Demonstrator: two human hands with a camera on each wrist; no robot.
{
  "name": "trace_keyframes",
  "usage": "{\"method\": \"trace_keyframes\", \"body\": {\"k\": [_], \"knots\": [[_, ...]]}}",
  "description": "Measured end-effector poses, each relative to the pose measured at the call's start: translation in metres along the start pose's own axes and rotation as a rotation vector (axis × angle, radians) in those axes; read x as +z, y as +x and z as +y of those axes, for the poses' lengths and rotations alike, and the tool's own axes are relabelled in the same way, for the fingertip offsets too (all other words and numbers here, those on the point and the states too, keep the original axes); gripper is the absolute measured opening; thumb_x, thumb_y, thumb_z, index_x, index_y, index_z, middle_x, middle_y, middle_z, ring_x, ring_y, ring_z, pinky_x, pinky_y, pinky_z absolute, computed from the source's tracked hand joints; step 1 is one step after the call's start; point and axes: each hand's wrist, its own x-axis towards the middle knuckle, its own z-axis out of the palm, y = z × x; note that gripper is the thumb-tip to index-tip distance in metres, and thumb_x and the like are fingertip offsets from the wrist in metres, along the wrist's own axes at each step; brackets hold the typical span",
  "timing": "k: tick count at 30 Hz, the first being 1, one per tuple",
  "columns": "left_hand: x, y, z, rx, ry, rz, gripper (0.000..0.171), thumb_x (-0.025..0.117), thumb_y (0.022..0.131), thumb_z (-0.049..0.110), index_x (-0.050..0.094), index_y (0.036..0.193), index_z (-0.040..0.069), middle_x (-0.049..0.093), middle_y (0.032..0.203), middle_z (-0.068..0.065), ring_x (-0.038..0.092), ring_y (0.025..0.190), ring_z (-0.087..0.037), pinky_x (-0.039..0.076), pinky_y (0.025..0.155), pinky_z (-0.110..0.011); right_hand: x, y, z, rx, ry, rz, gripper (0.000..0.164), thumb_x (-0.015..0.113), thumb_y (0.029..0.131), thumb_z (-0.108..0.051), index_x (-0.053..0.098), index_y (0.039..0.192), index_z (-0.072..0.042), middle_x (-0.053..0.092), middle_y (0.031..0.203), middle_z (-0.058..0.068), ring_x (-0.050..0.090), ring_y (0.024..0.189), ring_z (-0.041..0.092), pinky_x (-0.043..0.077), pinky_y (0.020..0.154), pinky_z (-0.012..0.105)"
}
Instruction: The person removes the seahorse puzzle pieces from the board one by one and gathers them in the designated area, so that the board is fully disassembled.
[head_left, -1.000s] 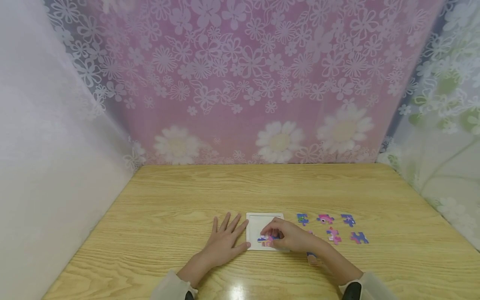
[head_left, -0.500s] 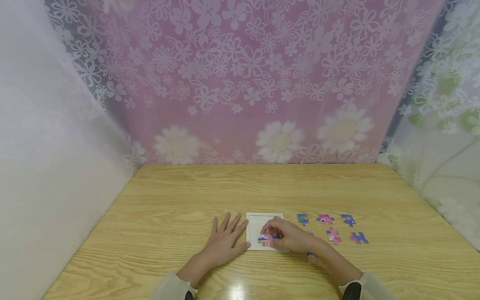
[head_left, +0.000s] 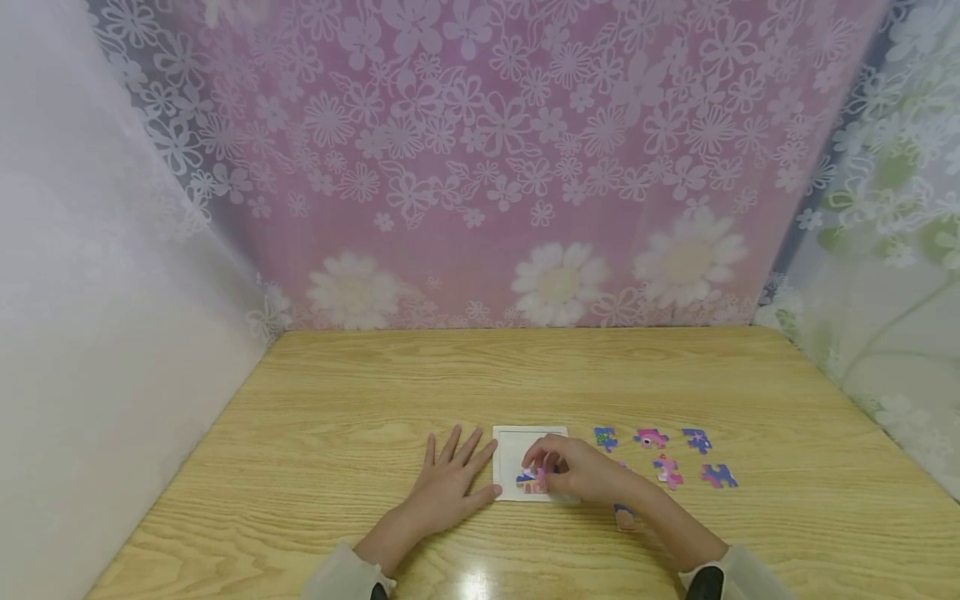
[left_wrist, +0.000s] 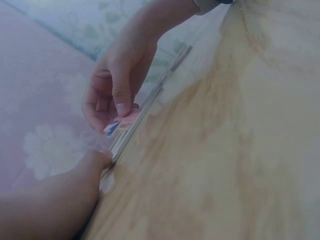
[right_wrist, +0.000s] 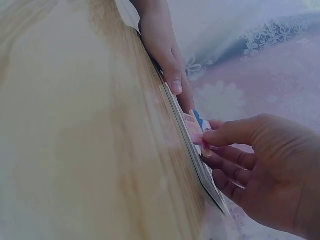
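Note:
My right hand (head_left: 585, 472) pinches a pink, blue and white jigsaw piece (head_left: 531, 482) between thumb and fingers, low over the front part of a white puzzle tray (head_left: 513, 450). In the right wrist view the thumb presses the near face of this piece (right_wrist: 192, 127), which stands tilted up from the tray; the fingertips behind it are partly hidden. My left hand (head_left: 442, 492) lies flat with fingers spread on the table, its thumb and index fingertip at the tray's left edge. In the left wrist view its thumb (left_wrist: 102, 159) touches the tray's rim.
Several loose jigsaw pieces lie right of the tray, among them a pink one with an eye (head_left: 651, 438), a blue one with a starfish (head_left: 697, 440) and a plain blue one (head_left: 720, 476). Another piece (head_left: 625, 518) is partly covered by the right forearm. A flowered curtain (head_left: 480, 208) hangs behind the wooden table (head_left: 375, 375).
The right fingers have turned the jigsaw piece a little and shifted it very slightly to the right. The left hand and tray stay in place.

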Motion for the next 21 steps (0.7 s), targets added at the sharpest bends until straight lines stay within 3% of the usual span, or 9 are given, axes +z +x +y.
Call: {"method": "trace_keyframes", "body": {"k": [10, 21], "knots": [[0.001, 0.001, -0.001, -0.003, -0.014, -0.002, 0.066, 0.030, 0.093, 0.058, 0.028, 0.146, 0.018, 0.018, 0.150, -0.010, 0.005, 0.135, -0.037, -0.004, 0.100, -0.062, -0.002, 0.000, -0.001, 0.035, 0.072, -0.009, 0.020, 0.057, 0.089, -0.002, 0.059, 0.107, -0.012, 0.058, 0.096, 0.001, 0.059, 0.075, 0.017, 0.050, 0.065, 0.028], [0.000, 0.000, 0.000, -0.008, -0.014, -0.004, 0.067, 0.028, 0.093, 0.059, 0.027, 0.146, 0.019, 0.017, 0.151, -0.009, 0.004, 0.135, -0.037, -0.005, 0.100, -0.061, -0.012, -0.004, -0.012, 0.016, 0.102, 0.012, 0.019, 0.057, 0.091, -0.007, 0.058, 0.110, -0.006, 0.056, 0.095, 0.005, 0.057, 0.076, 0.020, 0.049, 0.066, 0.028]]}}
